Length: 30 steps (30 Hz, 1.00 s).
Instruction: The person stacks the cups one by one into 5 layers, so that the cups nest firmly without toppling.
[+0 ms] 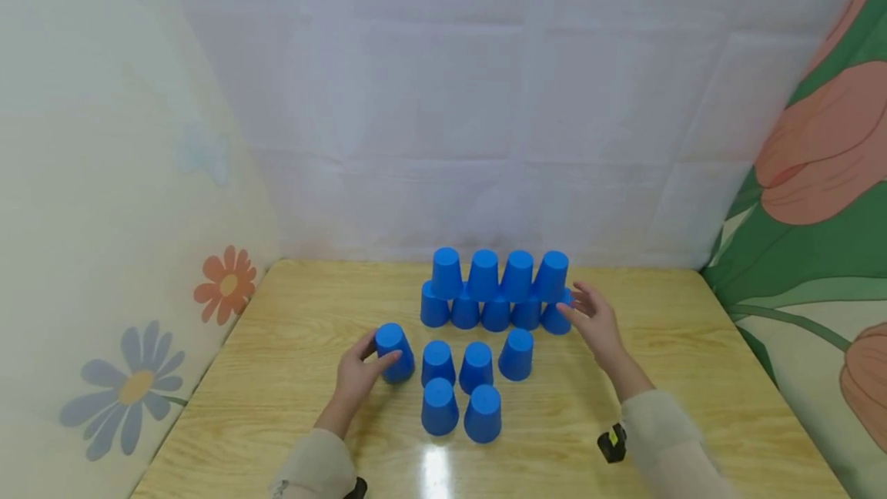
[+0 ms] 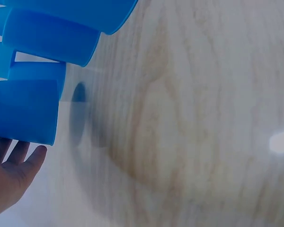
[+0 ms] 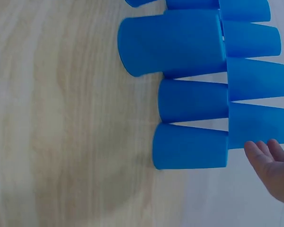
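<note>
My left hand (image 1: pixel 356 377) grips an upside-down blue cup (image 1: pixel 395 356) from its left side, thumb across the front. In the left wrist view the same cup (image 2: pixel 23 112) lies between thumb and fingers; I cannot tell whether its rim touches the table. Farther back, blue cups stand upside down in a row, with a second row of several cups (image 1: pixel 483 276) on top. At the right end of these rows is my right hand (image 1: pixel 597 326), fingers loosely extended. In the right wrist view its fingertips are close beside the end cup (image 3: pixel 260 125) of the upper row; contact is unclear.
Several more upside-down blue cups, among them a near one (image 1: pixel 483 414) and a right one (image 1: pixel 516 355), stand in front of the rows on the wooden table (image 1: pixel 333 291). A white cloth backdrop (image 1: pixel 430 98) hangs behind; a flower-patterned one is at the right.
</note>
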Tool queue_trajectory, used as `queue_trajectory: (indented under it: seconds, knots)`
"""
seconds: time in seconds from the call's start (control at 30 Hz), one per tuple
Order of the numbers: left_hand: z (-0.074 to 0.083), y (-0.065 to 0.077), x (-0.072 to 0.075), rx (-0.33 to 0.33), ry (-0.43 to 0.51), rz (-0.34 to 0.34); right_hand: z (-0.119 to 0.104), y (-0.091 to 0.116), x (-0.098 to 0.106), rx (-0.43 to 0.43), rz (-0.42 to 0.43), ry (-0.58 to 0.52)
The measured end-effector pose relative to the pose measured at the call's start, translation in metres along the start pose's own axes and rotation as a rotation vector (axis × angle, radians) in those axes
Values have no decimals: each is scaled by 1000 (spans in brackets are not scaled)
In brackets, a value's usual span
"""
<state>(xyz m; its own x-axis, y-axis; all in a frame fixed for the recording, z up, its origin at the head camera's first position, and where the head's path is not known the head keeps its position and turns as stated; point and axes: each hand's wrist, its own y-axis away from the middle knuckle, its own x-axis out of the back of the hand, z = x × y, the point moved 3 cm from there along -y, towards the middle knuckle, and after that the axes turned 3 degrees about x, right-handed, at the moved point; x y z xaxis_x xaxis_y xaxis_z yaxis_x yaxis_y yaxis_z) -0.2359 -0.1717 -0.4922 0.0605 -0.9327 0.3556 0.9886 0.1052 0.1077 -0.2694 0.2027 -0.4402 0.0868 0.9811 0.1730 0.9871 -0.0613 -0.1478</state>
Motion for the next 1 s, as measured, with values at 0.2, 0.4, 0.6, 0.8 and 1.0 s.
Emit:
queue_trajectory:
  seconds: [0.2,0.4,0.6,0.8,1.0]
  knots:
    - [12,-4,8,-50,14,22,11,12,-13,-67,-34,-2]
    - [26,-9,15,-55,5,29,21,24,-27,-77,-66,-26]
    - [40,-18,19,-95,34,37,31,35,-41,-89,-121,-4]
    - [55,-25,22,-116,38,48,39,40,-53,-115,-155,33]
    - [68,-29,22,-153,43,52,46,40,-61,-76,-163,35]
